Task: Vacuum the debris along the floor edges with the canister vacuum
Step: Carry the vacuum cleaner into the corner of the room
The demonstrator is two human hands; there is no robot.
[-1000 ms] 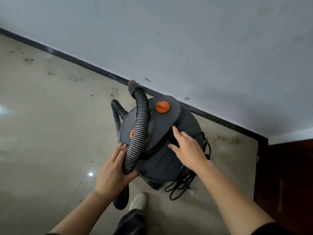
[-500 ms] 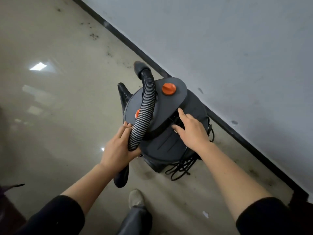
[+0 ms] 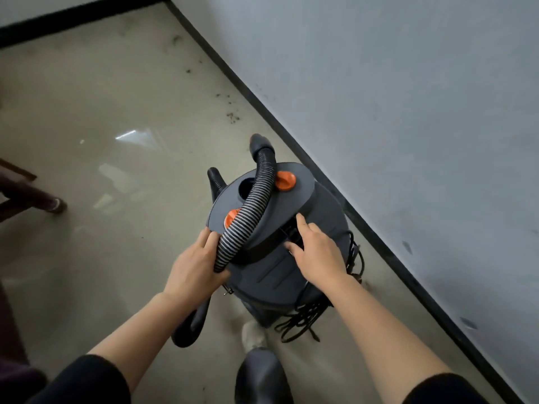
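Grey-black drum-shaped canister vacuum point(image 3: 277, 266) stands on the beige polished floor point(image 3: 102, 97), just beside the black baseboard point(image 3: 291, 142). Left hand point(image 3: 194, 271) clasps the ribbed black-grey hose point(image 3: 250, 211) between thumb and fingers at the lid edge. Right hand point(image 3: 318, 255) lies flat on the lid, fingers spread, gripping nothing. Dark debris specks point(image 3: 233, 116) sit along the baseboard beyond the vacuum. Black cord point(image 3: 303, 319) is bunched at its base.
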